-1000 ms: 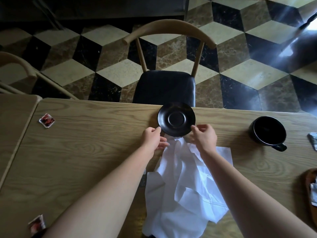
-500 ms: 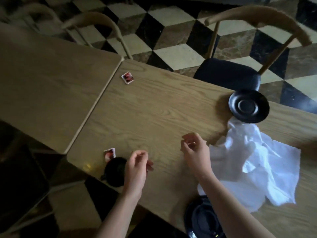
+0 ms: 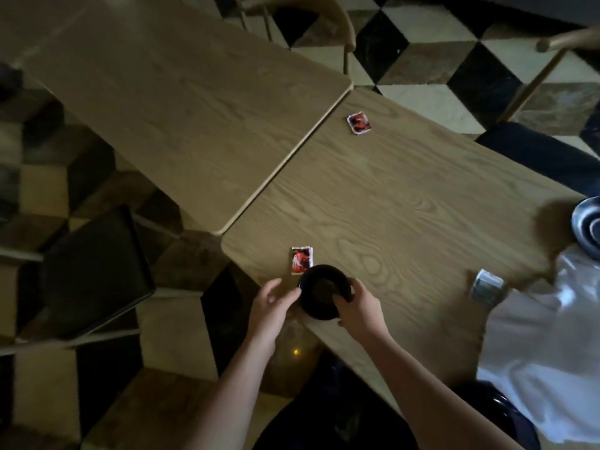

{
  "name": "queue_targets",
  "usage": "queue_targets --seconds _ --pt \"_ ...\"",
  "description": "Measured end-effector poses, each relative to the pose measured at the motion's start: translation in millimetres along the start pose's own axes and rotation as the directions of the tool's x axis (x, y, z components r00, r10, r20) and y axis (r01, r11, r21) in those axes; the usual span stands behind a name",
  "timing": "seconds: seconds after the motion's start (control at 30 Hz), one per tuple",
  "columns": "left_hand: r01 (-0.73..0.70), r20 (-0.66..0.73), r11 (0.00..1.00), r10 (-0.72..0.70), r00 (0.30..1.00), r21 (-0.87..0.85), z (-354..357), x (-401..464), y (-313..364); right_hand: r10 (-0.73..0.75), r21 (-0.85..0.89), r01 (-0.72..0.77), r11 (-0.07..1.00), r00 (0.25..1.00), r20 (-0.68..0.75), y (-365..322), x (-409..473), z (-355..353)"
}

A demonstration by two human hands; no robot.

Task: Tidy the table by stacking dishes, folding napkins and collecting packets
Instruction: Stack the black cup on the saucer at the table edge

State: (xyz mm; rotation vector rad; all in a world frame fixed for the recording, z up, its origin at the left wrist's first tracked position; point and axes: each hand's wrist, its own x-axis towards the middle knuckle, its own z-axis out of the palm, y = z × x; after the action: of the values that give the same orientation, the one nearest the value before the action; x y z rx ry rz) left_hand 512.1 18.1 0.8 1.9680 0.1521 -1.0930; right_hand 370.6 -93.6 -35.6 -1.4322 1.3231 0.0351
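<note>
Black cup (image 3: 323,292) sits at the table's (image 3: 406,203) near edge, right hand (image 3: 358,308) gripping its rim, left hand (image 3: 271,303) relaxed and touching its side. Red packet (image 3: 302,260) lies just beyond it.

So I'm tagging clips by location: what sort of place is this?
Probably a cafe or restaurant: two wooden tables pushed together, a patterned tile floor, and sauce packets beside a black cup.
</note>
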Motion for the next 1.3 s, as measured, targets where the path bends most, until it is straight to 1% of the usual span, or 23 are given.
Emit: queue_targets --seconds 0.07,0.17,0.23,0.27,0.33,0.4,0.5,0.6,0.73,0.87,0.97,1.03,1.2,1.3 --pt "-0.011 0.064 0.999 0.008 0.998 0.044 1 5 0 0.027 0.051 -0.027 0.998 1.0 -0.01 0 0 1" --pt "-0.106 0.055 0.991 0.102 0.993 0.083 9 0 2 0.04 0.105 -0.038 0.994 0.999 -0.02 -1 -12 -6" --pt "-0.163 0.068 0.977 0.155 0.986 0.138 19 -17 6 0.049 0.155 -0.04 0.987 0.997 -0.054 3 -33 -20" --pt "-0.18 0.088 0.968 0.167 0.982 0.173 24 -26 6 0.052 0.176 -0.038 0.984 0.996 -0.073 7 -44 -27" --pt "-0.22 0.188 0.945 0.176 0.966 0.243 40 -51 5 0.091 0.226 -0.056 0.973 0.985 -0.146 20 -74 -48" --pt "-0.298 0.307 0.903 0.202 0.93 0.31 59 -77 -1 0.134 0.272 -0.067 0.96 0.963 -0.235 40 -107 -70" --pt "-0.411 0.459 0.811 0.202 0.865 0.416 89 -107 -16 0.184 0.268 -0.096 0.959 0.927 -0.327 83 -148 -97" --pt "-0.492 0.578 0.748 0.18 0.796 0.445 123 -129 -36 0.291 0.401 -0.138 0.906 0.889 -0.353 127 -180 -116" --pt "-0.549 0.692 0.68 0.085 0.717 0.485 166 -154 -62 0.46 0.567 -0.198 0.799 0.809 -0.366 175 -212 -131" --pt "-0.577 0.702 0.583 0.016 0.712 0.572 193 -163 -78 0.516 0.657 -0.187 0.731 0.781 -0.352 204 -222 -134" --pt "-0.578 0.694 0.539 -0.018 0.72 0.613 200 -162 -87 0.532 0.724 -0.168 0.669 0.789 -0.308 217 -221 -131" --pt "-0.579 0.684 0.517 -0.018 0.729 0.631 203 -159 -91 0.53 0.738 -0.166 0.654 0.796 -0.291 223 -217 -130" --pt "-0.541 0.65 0.543 -0.014 0.76 0.643 204 -155 -93 0.531 0.732 -0.181 0.656 0.801 -0.278 228 -209 -127" --pt "-0.502 0.627 0.575 -0.025 0.778 0.646 203 -152 -92 0.525 0.728 -0.184 0.66 0.806 -0.272 228 -205 -124"
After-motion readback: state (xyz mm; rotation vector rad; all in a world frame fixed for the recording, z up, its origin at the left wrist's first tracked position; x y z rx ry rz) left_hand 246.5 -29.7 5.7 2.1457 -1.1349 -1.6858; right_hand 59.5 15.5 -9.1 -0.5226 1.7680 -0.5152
